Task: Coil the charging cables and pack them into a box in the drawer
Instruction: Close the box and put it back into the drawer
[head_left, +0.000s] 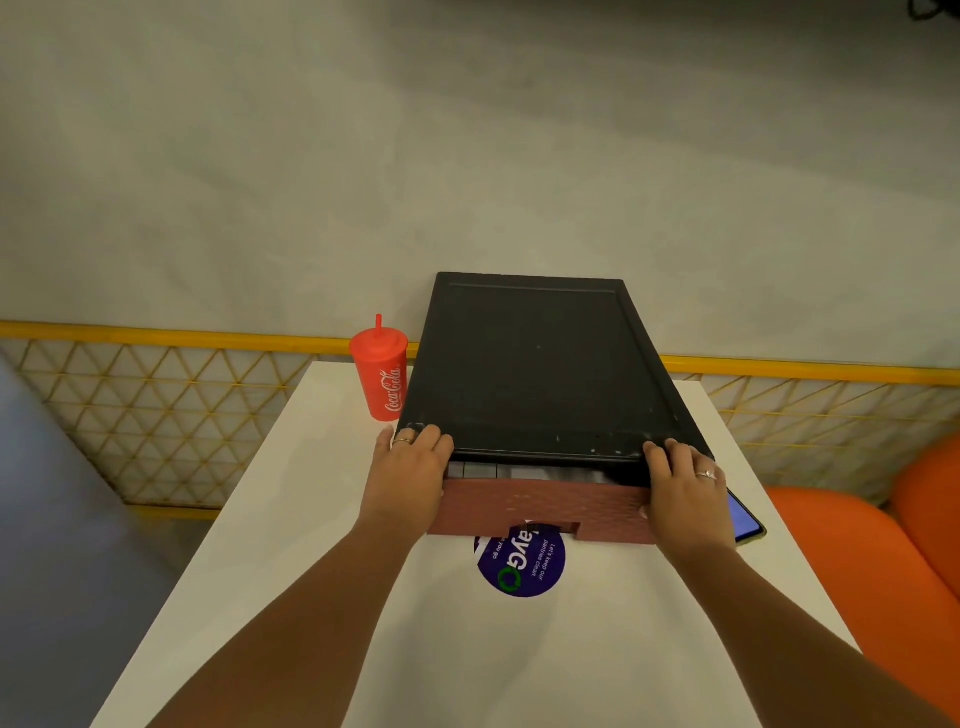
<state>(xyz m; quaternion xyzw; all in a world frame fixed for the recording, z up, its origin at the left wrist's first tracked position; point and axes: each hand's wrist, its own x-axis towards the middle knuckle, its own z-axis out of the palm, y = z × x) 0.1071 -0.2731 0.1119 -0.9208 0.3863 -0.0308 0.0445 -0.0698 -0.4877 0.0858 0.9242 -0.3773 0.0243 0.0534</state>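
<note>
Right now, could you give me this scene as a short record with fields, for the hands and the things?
left hand: grips the case, left front corner
right hand: grips the case, right front corner
drawer: red-brown, out a little; inside too dark to tell
cables: none in view
cup: red, with straw, left of the case
sticker: purple, round, on the table, partly under the drawer
tablet: at the right hand, mostly hidden

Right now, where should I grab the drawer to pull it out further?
Take the drawer by the notch cut in the bottom middle of its front. Come from the near side and hook up under it. The rest of the front is a flat panel, and no knob shows.
</note>
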